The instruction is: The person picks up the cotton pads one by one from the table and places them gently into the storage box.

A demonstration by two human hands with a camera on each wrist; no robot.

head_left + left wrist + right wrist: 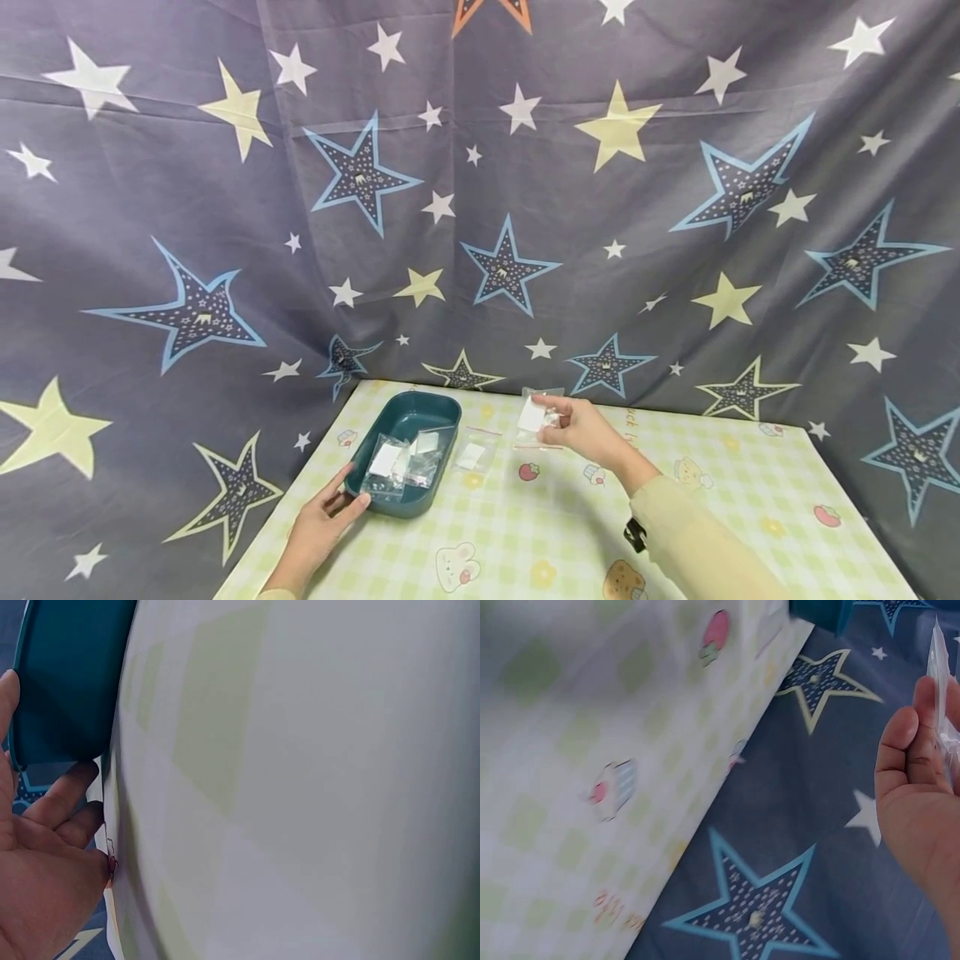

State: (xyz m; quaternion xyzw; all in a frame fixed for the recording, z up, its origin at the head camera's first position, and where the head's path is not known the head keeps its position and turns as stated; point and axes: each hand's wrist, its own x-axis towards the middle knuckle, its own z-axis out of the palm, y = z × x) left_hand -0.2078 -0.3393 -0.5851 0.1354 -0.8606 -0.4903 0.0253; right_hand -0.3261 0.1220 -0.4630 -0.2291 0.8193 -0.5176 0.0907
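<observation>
the right hand [583,431] is raised a little above the table [750,492], past the far right side of the teal tray [442,410], and its grip pinches a small clear bag [537,414] with a white square inside, held between thumb and fingertips. in the right wrist view the fingers [909,750] curl against the bag's thin clear edge [937,667], with the star-printed cloth [780,825] behind.

the left hand [322,521] lies on the table at the tray's near left corner, its grip released: the fingers are straight, the thumb touches the tray's near rim and the other fingers rest along its left side. the left wrist view shows the same fingers [64,787] lying against the tray's teal wall [67,682] at the edge of the checked tablecloth [300,787].

the tray sits toward the far left of the table and holds several more clear bags [401,462] with white squares, piled loosely. one more clear bag [474,454] lies flat on the tablecloth just beside the tray's right side, between the tray and the right hand.

a pale sleeve [697,542] covers the right forearm.
</observation>
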